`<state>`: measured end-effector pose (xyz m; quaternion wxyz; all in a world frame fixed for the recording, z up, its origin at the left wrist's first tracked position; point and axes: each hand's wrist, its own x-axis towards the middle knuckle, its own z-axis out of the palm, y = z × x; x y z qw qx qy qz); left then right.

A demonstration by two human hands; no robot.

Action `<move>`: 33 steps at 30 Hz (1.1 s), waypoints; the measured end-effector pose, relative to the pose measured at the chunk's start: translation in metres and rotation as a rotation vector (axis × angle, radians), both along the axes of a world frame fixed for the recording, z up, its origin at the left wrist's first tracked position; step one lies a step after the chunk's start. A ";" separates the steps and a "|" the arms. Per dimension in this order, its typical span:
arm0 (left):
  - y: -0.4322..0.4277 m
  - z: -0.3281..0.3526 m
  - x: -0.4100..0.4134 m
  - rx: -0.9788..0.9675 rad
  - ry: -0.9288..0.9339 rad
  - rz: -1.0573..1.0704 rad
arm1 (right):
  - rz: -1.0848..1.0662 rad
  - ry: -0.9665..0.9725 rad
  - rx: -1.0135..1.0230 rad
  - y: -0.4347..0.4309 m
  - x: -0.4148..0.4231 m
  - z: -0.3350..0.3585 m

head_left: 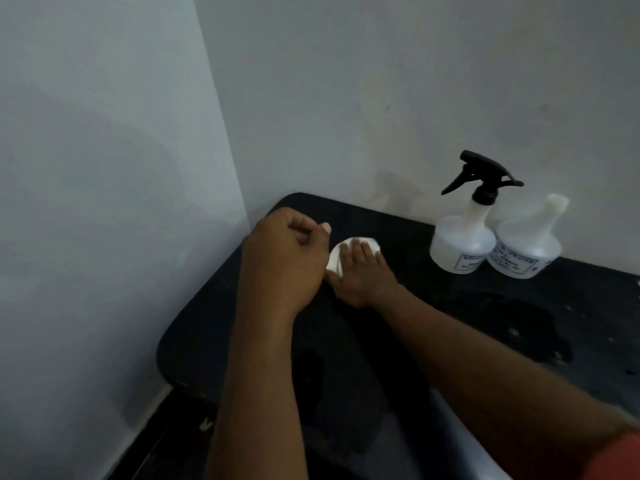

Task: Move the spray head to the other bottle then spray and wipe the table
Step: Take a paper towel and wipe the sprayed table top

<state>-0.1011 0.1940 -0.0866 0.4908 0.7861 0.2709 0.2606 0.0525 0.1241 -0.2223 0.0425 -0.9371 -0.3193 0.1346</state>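
Note:
Two white plastic bottles stand side by side at the back of the black table [450, 341]. The left bottle [462, 242] carries the black spray head [483, 174]. The right bottle [528, 244] has a bare open neck. My right hand [363, 271] lies flat, pressing a white cloth [337, 256] onto the table near its back left corner. My left hand [284, 258] hovers just left of the cloth, fingers curled into a loose fist with nothing visible in it.
Grey walls meet in a corner right behind the table's back left edge. The table's rounded left edge [162, 351] drops off to a dark floor. An orange sleeve [616, 459] shows at the bottom right.

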 end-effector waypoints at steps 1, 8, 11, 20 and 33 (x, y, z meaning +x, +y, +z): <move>0.003 0.001 0.001 -0.017 -0.025 0.010 | -0.015 -0.012 -0.008 0.008 0.008 0.001; 0.004 0.005 0.010 -0.018 -0.149 -0.020 | 0.284 0.340 0.309 0.057 -0.044 0.003; 0.004 -0.004 0.009 -0.043 -0.185 -0.039 | 0.336 0.039 0.172 0.039 -0.021 -0.002; 0.003 -0.007 0.008 -0.286 -0.236 0.103 | -0.026 0.029 -0.023 -0.102 0.043 0.007; -0.010 0.003 0.006 -0.226 -0.172 -0.014 | -0.102 -0.045 -0.112 -0.241 -0.025 0.001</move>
